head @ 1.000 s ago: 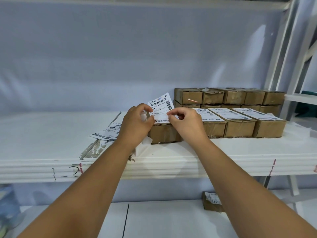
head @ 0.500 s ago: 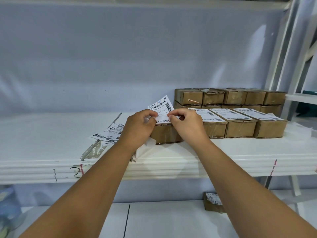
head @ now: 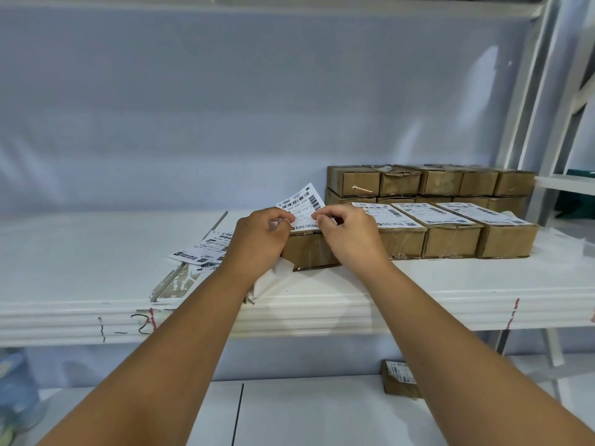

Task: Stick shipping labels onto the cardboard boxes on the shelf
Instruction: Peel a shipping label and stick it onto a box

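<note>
The long white shelf board carries everything, and places below are given from the bare brown cardboard box under the hands. Behind that box and to its right stands a double-tier stack of plain brown boxes, none showing a label. Just right of it, in the same front row, three brown boxes with white printed labels on top sit side by side.

The left hand is at the box's near left corner and the right hand at its near right corner. Each pinches a near corner of the white barcode shipping label between thumb and forefinger. The label's near edge lies down at the box's near top edge. Its far end tilts up and away, clear of the lid.

The label's long axis runs front to back, in line with the box's. So the free end lies beyond both grips, toward the rear stack, and neither hand is nearer to it. The coming move is probably to lay it down away from the person and smooth it from the near edge backward.

Left of the box lies a fan of loose white labels. A white slip of backing paper hangs under the left hand; whether that hand holds it cannot be told.
</note>
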`<state>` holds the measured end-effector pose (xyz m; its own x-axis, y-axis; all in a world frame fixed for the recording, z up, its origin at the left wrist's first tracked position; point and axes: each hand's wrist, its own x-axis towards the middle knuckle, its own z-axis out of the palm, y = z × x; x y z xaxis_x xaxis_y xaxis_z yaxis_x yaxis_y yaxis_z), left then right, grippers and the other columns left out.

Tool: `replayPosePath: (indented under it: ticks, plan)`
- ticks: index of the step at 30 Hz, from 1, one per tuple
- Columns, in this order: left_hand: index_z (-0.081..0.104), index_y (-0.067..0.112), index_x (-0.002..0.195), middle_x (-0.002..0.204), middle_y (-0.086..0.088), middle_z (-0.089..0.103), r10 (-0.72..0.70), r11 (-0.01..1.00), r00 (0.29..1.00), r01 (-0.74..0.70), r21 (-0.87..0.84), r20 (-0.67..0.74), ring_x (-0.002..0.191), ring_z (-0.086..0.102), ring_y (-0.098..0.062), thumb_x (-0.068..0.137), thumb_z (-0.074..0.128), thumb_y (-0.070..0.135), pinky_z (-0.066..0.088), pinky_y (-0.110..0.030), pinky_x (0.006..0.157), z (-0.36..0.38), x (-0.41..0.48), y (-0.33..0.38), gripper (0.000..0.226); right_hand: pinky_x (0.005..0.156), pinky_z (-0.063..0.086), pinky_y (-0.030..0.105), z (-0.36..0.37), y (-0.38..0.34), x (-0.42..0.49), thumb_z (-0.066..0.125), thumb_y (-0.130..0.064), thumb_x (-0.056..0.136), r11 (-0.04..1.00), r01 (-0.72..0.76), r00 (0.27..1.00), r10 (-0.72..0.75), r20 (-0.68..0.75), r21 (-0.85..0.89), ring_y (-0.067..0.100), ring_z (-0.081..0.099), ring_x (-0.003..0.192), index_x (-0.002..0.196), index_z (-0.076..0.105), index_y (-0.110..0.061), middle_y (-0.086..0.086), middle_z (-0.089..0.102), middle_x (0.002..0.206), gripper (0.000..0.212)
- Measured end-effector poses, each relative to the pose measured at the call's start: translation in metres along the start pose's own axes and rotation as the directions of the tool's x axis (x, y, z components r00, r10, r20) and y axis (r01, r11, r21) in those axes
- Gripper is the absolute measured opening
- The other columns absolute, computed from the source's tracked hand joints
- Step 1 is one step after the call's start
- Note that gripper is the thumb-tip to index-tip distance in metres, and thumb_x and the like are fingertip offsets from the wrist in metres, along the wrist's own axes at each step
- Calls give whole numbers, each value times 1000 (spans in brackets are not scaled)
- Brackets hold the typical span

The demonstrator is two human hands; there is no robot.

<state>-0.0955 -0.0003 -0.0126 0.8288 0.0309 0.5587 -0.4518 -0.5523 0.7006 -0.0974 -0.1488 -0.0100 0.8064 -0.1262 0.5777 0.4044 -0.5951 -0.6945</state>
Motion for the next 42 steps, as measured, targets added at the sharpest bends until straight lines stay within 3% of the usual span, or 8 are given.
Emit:
replayPosePath:
  ticks: [7, 17, 24, 29, 32, 35, 38, 42]
  plan:
    - [68, 29, 87, 77, 1, 63, -12, 1000, 1000, 12, 1, -5, 62, 56, -18, 90, 51, 17, 36, -10, 51, 0, -1, 1, 22, 46, 33, 11, 0, 0, 0, 53, -20, 91, 999, -35, 999, 35, 17, -8, 6, 43, 49, 96, 74, -21, -10, 60, 80, 22]
    - [65, 20, 116, 117, -5, 64, -120, 989, 991, 125, 76, -65, 82, 53, -16, 92, 45, 21, 33, -18, 69, 0, 3, -3, 31, 51, 35, 8, -1, 0, -1, 51, -20, 94, 997, -57, 997, 55, 55, 42, 9, 53, 62, 102, 74, -19, -6, 69, 94, 24]
    - [68, 23, 113, 105, -4, 68, -148, 986, 989, 149, 78, -22, 92, 58, -21, 89, 45, 22, 36, -22, 72, -1, 5, -3, 33, 76, 34, 13, -1, 1, 0, 52, -23, 96, 998, -31, 996, 26, 80, 57, 4, 53, 94, 110, 72, -16, -4, 69, 114, 25]
    - [71, 23, 105, 78, -2, 64, -129, 987, 992, 128, 99, 3, 68, 51, -17, 90, 42, 18, 35, -21, 57, -2, 4, -3, 33, 89, 36, 17, 0, 2, 0, 52, -25, 96, 999, -24, 997, 21, 78, 44, 11, 51, 116, 111, 71, -20, -4, 67, 118, 25]
    - [68, 25, 103, 77, 0, 60, -98, 990, 995, 97, 100, 4, 71, 52, -15, 91, 42, 15, 34, -9, 57, -3, 2, -1, 31, 67, 34, 0, -1, 1, 0, 53, -25, 95, 996, -62, 995, 56, 85, 68, 4, 52, 94, 110, 72, -19, -7, 67, 114, 25]
    - [64, 21, 117, 126, -3, 57, -14, 996, 1000, 16, 87, -25, 107, 55, -16, 92, 45, 10, 36, -13, 84, -2, 0, 2, 34, 54, 34, 1, -1, 1, 0, 50, -23, 96, 998, -56, 996, 53, 77, 35, 6, 51, 67, 109, 72, -19, -5, 68, 102, 25]
    - [69, 22, 106, 97, 5, 62, -39, 998, 999, 40, 45, -22, 65, 53, -9, 92, 44, 11, 36, -6, 59, 0, 0, 1, 30, 53, 34, 4, 0, 1, 0, 49, -22, 96, 999, -48, 997, 47, 58, 15, 10, 52, 69, 109, 71, -20, -4, 68, 102, 26]
    - [70, 21, 102, 79, 17, 49, -51, 998, 997, 53, 31, -49, 58, 48, -9, 92, 45, 11, 36, -6, 56, 1, 1, -1, 29, 57, 33, 9, 0, 2, 0, 49, -22, 96, 999, -37, 997, 37, 65, -3, 5, 50, 67, 112, 67, -23, -3, 61, 94, 25]
